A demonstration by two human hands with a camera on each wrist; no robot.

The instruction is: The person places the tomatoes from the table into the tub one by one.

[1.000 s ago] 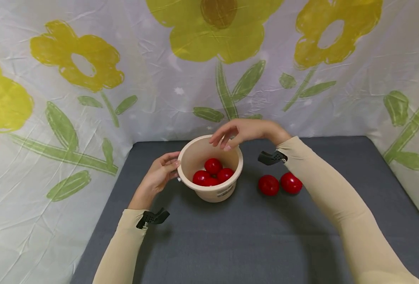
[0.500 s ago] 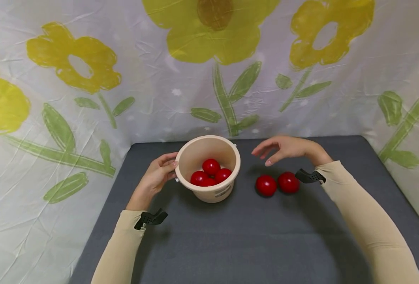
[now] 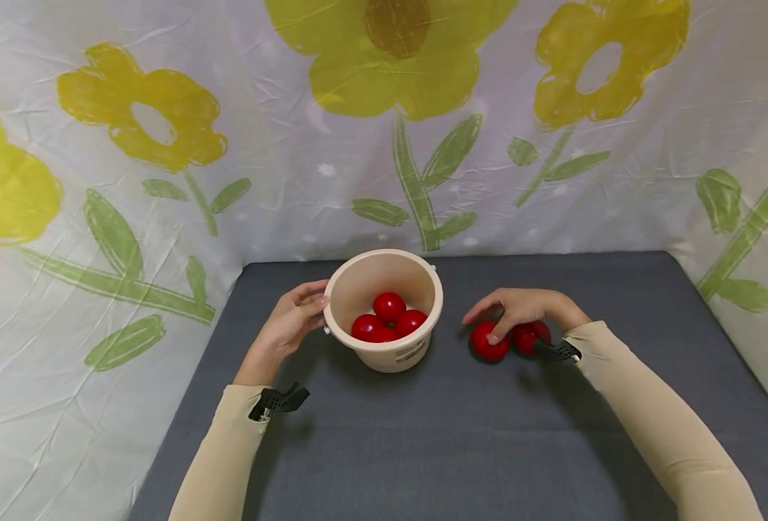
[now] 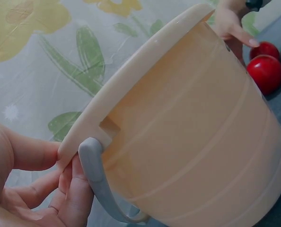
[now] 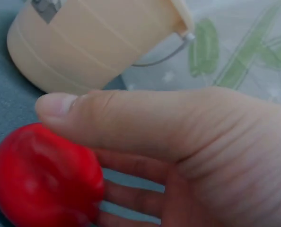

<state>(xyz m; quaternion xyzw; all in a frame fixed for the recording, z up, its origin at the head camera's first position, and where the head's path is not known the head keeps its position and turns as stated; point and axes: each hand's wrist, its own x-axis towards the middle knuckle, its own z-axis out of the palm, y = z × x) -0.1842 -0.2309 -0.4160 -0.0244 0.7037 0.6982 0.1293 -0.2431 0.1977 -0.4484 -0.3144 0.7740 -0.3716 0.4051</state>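
A beige plastic bucket (image 3: 376, 357) stands on the dark cloth, several shiny red round fruits (image 3: 389, 307) inside it. My left hand (image 3: 290, 323) pinches its rim between thumb and fingers, right by the grey handle (image 4: 96, 172) in the left wrist view. To the right of the bucket, two more fruits lie side by side. Over the nearer-left red fruit (image 5: 43, 177) is my right hand (image 3: 520, 307), its thumb along the upper edge and the other fingers stretched past the far side. The second loose fruit (image 3: 528, 337) is partly covered by that hand and wrist strap.
A dark grey cloth (image 3: 423, 449) covers the table. Behind and at both sides hangs a white sheet (image 3: 279, 217) printed with yellow flowers. Each wrist wears a black camera mount (image 3: 281, 400) over a beige sleeve.
My right hand has moved from above the bucket rightward, then down onto the left one of the two loose fruits. My left hand keeps its hold on the rim.
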